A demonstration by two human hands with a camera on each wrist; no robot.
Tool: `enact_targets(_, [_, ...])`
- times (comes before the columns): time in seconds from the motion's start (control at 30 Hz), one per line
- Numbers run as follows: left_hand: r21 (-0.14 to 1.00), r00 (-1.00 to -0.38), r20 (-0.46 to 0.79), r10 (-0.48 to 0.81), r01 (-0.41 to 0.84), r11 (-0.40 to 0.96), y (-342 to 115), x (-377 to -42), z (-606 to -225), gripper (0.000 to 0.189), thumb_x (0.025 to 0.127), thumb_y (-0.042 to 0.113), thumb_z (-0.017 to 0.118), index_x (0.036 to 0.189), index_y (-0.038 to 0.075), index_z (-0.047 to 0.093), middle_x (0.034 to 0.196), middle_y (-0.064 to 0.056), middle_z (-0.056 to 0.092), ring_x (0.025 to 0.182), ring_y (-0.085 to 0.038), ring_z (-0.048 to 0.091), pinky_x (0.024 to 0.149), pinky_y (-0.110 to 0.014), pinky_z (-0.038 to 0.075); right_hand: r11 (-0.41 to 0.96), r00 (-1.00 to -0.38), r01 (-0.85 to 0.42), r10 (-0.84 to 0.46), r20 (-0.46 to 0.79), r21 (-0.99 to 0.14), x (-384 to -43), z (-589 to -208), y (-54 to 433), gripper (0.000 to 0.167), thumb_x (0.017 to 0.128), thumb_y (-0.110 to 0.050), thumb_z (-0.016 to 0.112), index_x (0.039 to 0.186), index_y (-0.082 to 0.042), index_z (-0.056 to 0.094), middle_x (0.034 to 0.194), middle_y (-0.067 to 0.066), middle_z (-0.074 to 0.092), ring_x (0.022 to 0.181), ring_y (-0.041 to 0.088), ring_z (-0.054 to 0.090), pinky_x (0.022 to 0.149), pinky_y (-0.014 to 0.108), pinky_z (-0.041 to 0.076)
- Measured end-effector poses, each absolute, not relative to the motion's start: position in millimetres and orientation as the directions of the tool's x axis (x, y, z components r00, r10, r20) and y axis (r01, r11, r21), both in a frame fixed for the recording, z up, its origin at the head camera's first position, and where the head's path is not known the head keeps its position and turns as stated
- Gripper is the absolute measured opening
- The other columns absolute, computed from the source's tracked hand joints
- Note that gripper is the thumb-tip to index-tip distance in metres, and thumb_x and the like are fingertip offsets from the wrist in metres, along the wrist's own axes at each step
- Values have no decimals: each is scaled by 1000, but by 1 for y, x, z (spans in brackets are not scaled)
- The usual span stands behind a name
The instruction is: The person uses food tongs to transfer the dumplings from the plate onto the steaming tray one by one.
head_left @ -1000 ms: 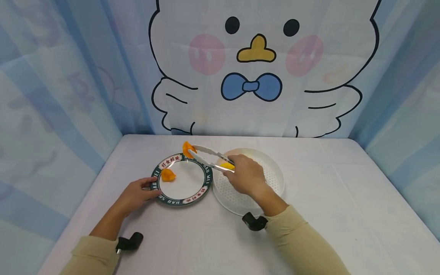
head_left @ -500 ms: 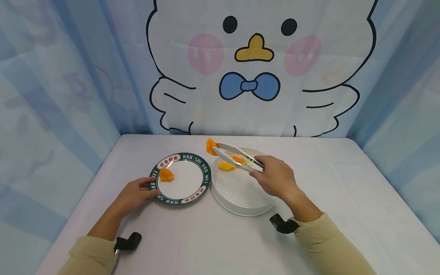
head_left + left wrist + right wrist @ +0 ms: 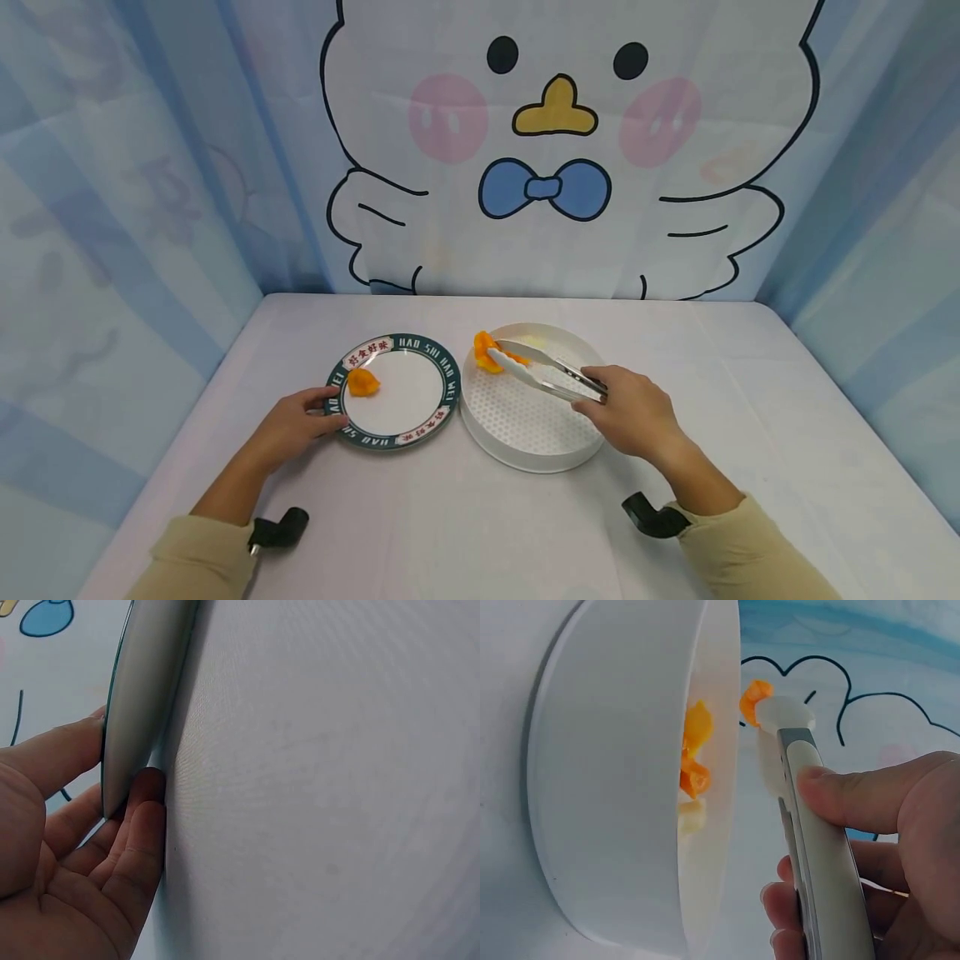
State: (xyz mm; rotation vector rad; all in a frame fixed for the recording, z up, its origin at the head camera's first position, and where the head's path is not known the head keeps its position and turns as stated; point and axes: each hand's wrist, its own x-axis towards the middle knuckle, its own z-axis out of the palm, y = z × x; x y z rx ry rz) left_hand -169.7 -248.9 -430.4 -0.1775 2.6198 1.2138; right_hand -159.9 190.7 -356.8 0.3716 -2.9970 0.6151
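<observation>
My left hand [image 3: 298,423] grips the near left rim of a round plate [image 3: 426,433] with a green lettered border, thumb above and fingers under the rim in the left wrist view. An orange dumpling-shaped piece [image 3: 363,382] lies on the plate's left side. My right hand [image 3: 633,412] holds silver tongs with pale tips [image 3: 555,385], thumb along one arm. Between the tips is another orange piece [image 3: 754,702], raised above the rim of a white round steamer tray [image 3: 525,454]. Inside that tray, yellow [image 3: 699,726], orange [image 3: 695,778] and pale pieces [image 3: 691,816] show.
Plate and tray stand side by side on a white-covered table [image 3: 450,533]. A curtain with a cartoon face [image 3: 555,250] hangs behind the table's far edge, and blue curtains [image 3: 135,275] flank it.
The tongs and their orange piece have moved right and lower, from the plate's far rim to over the tray. My left hand keeps its grip on the plate.
</observation>
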Motion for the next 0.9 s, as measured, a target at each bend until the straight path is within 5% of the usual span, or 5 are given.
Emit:
enact_targets(0.23, [736,-961,-276,-9,-217,641,-249,-169,-430,70,91,31,73,147,-2,45,143,-36,42,129,-50,40,105,-61,38,898,-974,-223,-224,44,-379,-157,-362,190,50,89,-25,74,132,0,63,119,16,68,83,23,58,63,36,47])
enact_targets(0.9, [733,-959,-283,-23,-232,639,-249,-169,-430,73,91,34,73,147,-1,44,143,-35,41,128,-50,40,105,-61,38,912,-966,-237,-257,-17,-334,-158,-371,188,50,89,-27,75,131,-2,64,123,17,66,89,27,61,70,43,52])
